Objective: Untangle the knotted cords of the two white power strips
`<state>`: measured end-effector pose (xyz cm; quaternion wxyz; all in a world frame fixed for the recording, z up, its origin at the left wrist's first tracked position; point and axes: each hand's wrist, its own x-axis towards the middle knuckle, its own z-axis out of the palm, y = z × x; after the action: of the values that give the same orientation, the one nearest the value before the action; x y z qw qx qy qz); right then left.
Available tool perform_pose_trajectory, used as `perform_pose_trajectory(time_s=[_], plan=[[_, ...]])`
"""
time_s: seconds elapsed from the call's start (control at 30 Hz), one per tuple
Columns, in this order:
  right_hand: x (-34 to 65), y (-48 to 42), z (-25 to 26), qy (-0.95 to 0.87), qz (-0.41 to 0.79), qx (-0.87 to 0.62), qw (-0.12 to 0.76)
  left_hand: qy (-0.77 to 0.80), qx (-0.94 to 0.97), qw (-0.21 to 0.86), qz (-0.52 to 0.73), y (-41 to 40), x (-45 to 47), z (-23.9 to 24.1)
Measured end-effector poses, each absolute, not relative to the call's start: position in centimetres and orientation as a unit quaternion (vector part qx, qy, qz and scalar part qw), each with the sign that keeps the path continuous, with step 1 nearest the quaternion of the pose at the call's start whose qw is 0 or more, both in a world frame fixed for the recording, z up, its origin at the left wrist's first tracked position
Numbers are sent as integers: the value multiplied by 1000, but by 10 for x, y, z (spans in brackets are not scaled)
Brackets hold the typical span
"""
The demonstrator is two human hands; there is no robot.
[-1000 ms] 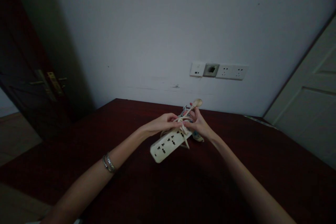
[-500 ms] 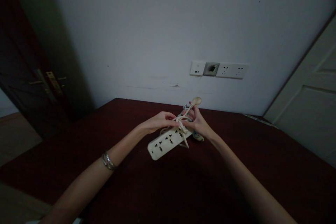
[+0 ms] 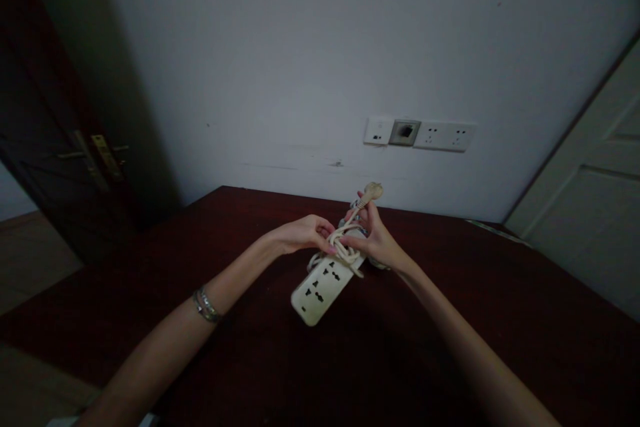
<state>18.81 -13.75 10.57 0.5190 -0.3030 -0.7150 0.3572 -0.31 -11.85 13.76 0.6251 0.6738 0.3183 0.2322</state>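
Observation:
A cream power strip (image 3: 319, 289) with several sockets hangs tilted just above the dark red table (image 3: 260, 347), its near end pointing at me. Its cream cord (image 3: 343, 245) is coiled round the far end of the strip. My left hand (image 3: 306, 234) pinches the coiled cord from the left, fingers closed. My right hand (image 3: 376, 239) grips the strip's far end and the cord from the right, fingers closed. The cord's plug (image 3: 371, 192) sticks up above my right hand.
A row of white wall sockets (image 3: 420, 134) sits on the pale wall behind the table. A dark wooden door with a brass handle (image 3: 93, 155) stands open at left. A white door (image 3: 595, 200) is at right.
The power strip has swung so its near end points more toward me and lower. Both hands keep their hold on the cord and have shifted only slightly.

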Motion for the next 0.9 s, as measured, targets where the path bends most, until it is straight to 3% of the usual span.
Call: perform_pose_trajectory(time_s=[0.9], plan=[[189, -127, 92, -681, 319, -366, 549, 381, 809, 361, 264, -124, -2, 141]])
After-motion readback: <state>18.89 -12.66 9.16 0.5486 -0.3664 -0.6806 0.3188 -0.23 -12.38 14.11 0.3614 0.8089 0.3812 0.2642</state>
